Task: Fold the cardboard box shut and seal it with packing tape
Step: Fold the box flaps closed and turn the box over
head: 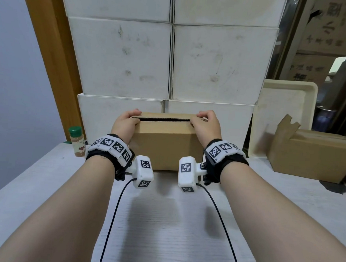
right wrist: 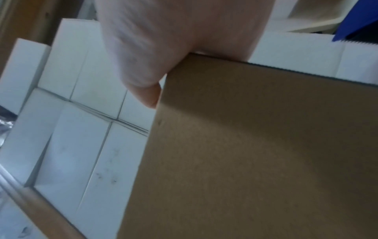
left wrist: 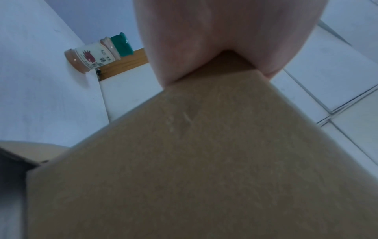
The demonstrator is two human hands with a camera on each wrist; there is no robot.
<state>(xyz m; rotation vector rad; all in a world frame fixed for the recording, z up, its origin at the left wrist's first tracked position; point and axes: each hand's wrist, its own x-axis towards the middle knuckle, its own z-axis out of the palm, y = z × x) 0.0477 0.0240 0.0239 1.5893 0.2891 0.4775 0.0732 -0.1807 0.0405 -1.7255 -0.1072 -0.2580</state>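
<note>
A brown cardboard box (head: 165, 142) stands on the white table (head: 162, 221) against a wall of white cartons. Its two top flaps are folded down, with a thin dark slit left between them. My left hand (head: 126, 121) grips the box's top left end, fingers curled over the flaps. My right hand (head: 205, 124) grips the top right end the same way. The left wrist view has the palm (left wrist: 214, 32) wrapped on a box (left wrist: 204, 161) corner. In the right wrist view the hand (right wrist: 174, 32) sits on the box (right wrist: 255, 145) edge, with a blue toothed tape dispenser (right wrist: 355, 32) beyond.
Left of the box stands a green-capped spice bottle (head: 77, 143). Stacked white cartons (head: 168, 59) close off the back. A second cardboard box (head: 312, 153) with a torn flap sits at the right, in front of a cream tray (head: 284, 117) leaning upright.
</note>
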